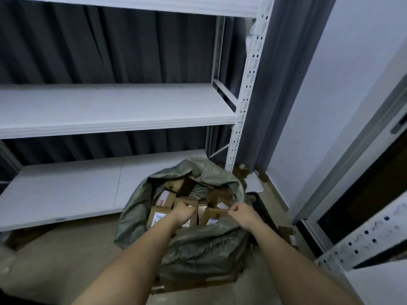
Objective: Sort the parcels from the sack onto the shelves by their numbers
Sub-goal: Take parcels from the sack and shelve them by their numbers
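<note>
The left hand [184,213] is curling over the cardboard parcels [161,214] inside the open green sack [198,247], directly beneath its fingers; whether it grips one is unclear. The right hand [239,212] is pinching the sack's right rim beside a labelled parcel [214,216].

open green sack [198,247], labelled cardboard parcels [157,216] inside

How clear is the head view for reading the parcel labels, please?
Head view: dim, bluish light; the sack and parcels look soft and slightly blurred, labels unreadable; wide-angle distortion bends the shelf post; both hands are reasonably sharp.
</note>
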The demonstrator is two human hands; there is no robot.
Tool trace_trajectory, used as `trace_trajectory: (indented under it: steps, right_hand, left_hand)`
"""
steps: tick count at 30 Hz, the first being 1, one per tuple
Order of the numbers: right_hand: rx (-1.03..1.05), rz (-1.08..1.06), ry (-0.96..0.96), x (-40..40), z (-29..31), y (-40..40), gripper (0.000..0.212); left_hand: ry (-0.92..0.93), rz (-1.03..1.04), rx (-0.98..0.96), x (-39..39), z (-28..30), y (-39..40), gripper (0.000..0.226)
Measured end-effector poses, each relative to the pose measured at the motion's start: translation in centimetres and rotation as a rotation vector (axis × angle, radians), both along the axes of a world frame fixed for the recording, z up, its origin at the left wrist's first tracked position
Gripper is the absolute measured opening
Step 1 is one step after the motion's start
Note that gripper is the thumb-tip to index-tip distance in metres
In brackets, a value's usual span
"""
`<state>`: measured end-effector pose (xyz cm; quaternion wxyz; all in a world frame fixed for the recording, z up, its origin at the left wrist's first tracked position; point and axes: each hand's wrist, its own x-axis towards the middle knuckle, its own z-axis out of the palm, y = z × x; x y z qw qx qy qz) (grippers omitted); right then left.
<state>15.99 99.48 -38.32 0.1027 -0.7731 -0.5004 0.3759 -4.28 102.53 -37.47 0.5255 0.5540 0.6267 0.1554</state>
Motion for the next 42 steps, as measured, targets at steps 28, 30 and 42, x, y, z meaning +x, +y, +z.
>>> trace_trajectory:
  steps: [28, 30, 42]
  right_hand:
    - [-0.411, 0.159, -0.476, 1.4, -23.4, 15.1, 0.041]
    - [-0.497, 0.1, -0.469, 2.6, -23.9, 15.1, 0.026]
    - [-0.469, -0.38, -0.11, 2.6, -27.5, 15.7, 0.037]
  left_hand:
    - [-0.027, -0.27, -0.394, 7.6, -26.7, 20.2, 0.009]
    - [0.018, -0.266, -0.399, 8.1, -27.5, 20.3, 0.018]
    - [-0.081, -0.039, -0.674, 8.5, -30.8, 19.8, 0.046]
